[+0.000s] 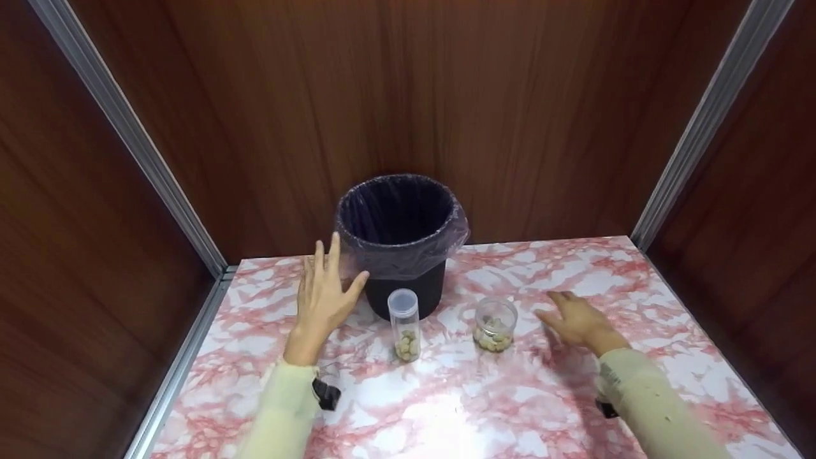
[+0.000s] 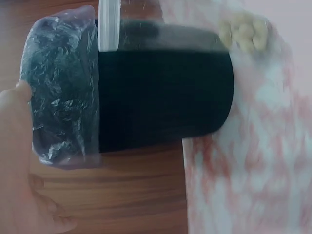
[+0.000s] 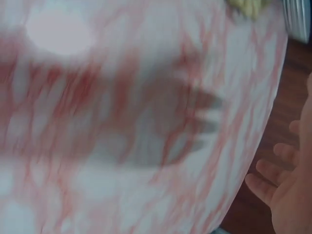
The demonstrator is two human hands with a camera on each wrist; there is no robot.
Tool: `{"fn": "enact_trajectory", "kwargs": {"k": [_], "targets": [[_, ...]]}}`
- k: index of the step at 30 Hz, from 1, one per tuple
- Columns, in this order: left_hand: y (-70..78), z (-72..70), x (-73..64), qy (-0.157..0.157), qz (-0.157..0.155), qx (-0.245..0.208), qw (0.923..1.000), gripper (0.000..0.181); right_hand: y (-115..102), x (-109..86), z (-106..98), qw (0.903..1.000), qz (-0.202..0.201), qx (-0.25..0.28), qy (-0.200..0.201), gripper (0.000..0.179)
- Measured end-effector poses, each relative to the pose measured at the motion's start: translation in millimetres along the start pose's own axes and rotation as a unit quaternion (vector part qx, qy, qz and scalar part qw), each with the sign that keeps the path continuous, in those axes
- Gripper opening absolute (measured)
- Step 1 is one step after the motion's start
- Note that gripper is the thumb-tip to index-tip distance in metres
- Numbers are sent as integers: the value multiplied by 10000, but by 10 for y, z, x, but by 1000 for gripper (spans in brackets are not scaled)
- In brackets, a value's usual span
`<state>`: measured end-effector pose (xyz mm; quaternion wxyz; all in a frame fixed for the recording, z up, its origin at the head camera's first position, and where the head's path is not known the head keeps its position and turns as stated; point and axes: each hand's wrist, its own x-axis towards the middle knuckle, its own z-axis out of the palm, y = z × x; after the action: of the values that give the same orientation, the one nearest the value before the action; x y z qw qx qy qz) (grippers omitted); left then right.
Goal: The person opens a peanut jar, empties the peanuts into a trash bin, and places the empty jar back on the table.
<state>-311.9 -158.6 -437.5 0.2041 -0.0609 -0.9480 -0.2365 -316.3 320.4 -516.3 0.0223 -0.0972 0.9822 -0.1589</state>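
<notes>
From the head, we look forward and down over the table [image 1: 529,405], farther off than in the other views. From the left wrist, we face the bin [image 2: 163,100] close up, with the picture turned on its side. From the right wrist, we look down at the table close by, the right hand [image 3: 295,195] at the right edge. Head and left wrist share the bin; all three share the table.
</notes>
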Motion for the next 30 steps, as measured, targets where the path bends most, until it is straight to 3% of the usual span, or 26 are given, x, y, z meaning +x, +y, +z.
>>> {"fn": "enact_trajectory", "kwargs": {"k": [3,6,10,16,21,26,30], "targets": [[-16,104,-114,296,-146,-556,9979,85,-129,65,22,9997,-149,144,89,85],[-45,204,-236,343,-331,-961,9942,82,-266,111,16,9994,-250,210,141,89],[-102,335,-405,177,-562,-1331,9894,79,-457,145,40,9984,-429,346,126,95],[-280,475,-771,-169,-990,-1535,9830,75,-760,221,265,9941,-836,692,75,92],[-330,672,-976,-361,-1145,-1578,9802,71,-798,255,384,9934,-862,754,55,89],[-290,848,-1042,35,-1048,-1936,9755,64,-790,276,401,9935,-788,791,231,87],[-211,1024,-1178,429,-1059,-2745,9548,43,-766,262,411,9907,-754,994,539,86]]}}
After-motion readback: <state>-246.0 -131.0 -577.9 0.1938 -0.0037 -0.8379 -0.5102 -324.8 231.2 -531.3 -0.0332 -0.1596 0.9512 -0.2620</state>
